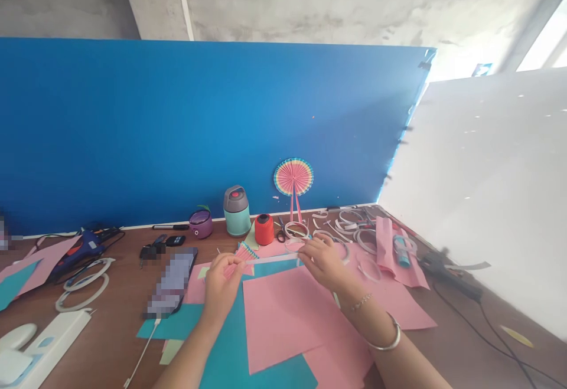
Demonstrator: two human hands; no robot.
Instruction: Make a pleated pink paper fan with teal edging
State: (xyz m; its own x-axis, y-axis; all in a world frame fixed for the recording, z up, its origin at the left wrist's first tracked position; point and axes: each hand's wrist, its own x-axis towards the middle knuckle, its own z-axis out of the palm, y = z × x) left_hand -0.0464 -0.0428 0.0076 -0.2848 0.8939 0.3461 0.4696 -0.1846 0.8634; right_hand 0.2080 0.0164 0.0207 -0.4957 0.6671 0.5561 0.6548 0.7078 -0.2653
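Note:
A narrow whitish strip point(271, 258), which looks like tape, stretches between my two hands above the sheets of paper. My left hand point(225, 280) is closed, pinching the strip's left end. At the other end, my right hand point(325, 262) has its fingers bent down onto the strip; the fingertips are partly hidden. A small pleated paper fan point(246, 251) in pink with a blue edge shows just behind my left fingers. Below the hands lies a large pink sheet point(283, 318) over a teal sheet point(228, 342).
A finished round fan point(293, 177) stands against the blue panel. Nearby are a red thread spool point(264, 229), scissors point(280, 234), a teal flask point(237, 212) and a purple cup point(201, 224). A phone point(172, 283) lies left; white strip rolls point(296, 231) and a power strip point(57, 347) are around.

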